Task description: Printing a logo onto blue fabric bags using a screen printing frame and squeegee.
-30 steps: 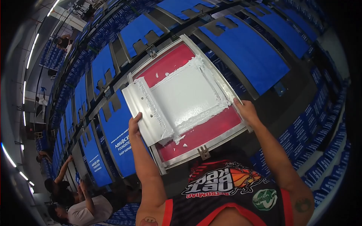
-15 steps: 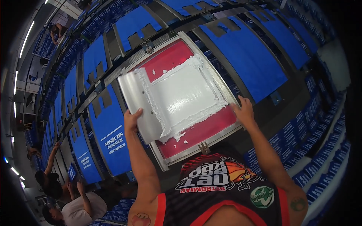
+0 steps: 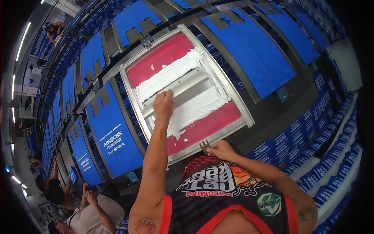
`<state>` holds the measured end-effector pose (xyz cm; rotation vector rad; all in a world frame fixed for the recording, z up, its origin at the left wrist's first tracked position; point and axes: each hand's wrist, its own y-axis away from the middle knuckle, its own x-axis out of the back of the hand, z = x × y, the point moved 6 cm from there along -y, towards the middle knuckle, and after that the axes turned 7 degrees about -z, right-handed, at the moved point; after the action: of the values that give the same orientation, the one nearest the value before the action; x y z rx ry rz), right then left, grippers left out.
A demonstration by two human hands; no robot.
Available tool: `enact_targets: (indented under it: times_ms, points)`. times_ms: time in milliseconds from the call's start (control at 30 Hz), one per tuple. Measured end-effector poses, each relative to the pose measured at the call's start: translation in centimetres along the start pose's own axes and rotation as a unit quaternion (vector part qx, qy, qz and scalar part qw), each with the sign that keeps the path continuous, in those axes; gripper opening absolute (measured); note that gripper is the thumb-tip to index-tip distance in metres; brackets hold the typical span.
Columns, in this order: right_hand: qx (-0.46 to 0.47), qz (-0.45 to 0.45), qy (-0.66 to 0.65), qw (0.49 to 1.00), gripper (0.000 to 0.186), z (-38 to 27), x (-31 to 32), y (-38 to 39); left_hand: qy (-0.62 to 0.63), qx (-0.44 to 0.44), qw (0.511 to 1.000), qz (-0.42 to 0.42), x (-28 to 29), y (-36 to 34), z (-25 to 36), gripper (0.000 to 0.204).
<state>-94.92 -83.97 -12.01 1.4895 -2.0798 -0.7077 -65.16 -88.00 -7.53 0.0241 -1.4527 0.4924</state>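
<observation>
In front of me lies a screen-printing frame (image 3: 242, 111) with a pale metal rim and red mesh (image 3: 218, 121). Thick white ink (image 3: 200, 105) covers its middle, with ragged ridges along the borders. A long metal squeegee (image 3: 189, 86) lies tilted across the ink, and my left hand (image 3: 163, 104) is closed on its left part. My right hand (image 3: 223, 150) pinches a small pronged metal bracket (image 3: 204, 146) at the frame's near edge, close to my shirt. The surface beneath the mesh is hidden.
Blue fabric panels (image 3: 249, 54) with cut-out ends lie on dark boards around the frame. To the left, one blue panel (image 3: 113, 132) bears white print. Racks of printed blue pieces (image 3: 304, 132) curve along the right. Co-workers (image 3: 97, 212) are at the lower left.
My left hand has carried the squeegee from the frame's left side onto the ink, turning it crosswise. My right hand has left the frame's right rim and taken the bracket at the near edge.
</observation>
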Motion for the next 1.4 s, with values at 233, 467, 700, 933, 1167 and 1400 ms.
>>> enact_targets:
  times_ms: [233,467,700,933,1167,1400]
  points:
    - [0.027,-0.008,0.030,0.999,0.029,0.8,1.2,-1.1,0.065,0.012,0.982,-0.176,8.0,0.6,4.9,0.034]
    - [0.219,-0.024,0.131,0.967,0.044,-12.0,7.1,1.4,0.074,0.050,0.946,-0.311,6.6,4.8,6.0,0.043]
    - [0.122,0.037,0.629,0.767,0.026,-14.0,12.8,-6.3,0.030,0.109,0.942,-0.317,6.3,7.7,3.1,0.030]
    - [0.175,0.170,0.593,0.767,0.012,-13.0,14.0,-11.6,-0.024,0.077,0.995,-0.067,4.0,9.6,-2.8,0.005]
    - [0.133,0.135,0.646,0.739,0.020,-24.1,19.0,-18.9,-0.029,0.126,0.964,-0.234,4.8,-4.2,-10.2,0.015]
    - [0.045,0.077,0.609,0.788,0.033,-13.0,14.3,-8.5,0.015,0.118,0.968,-0.220,5.0,9.5,-1.5,0.007]
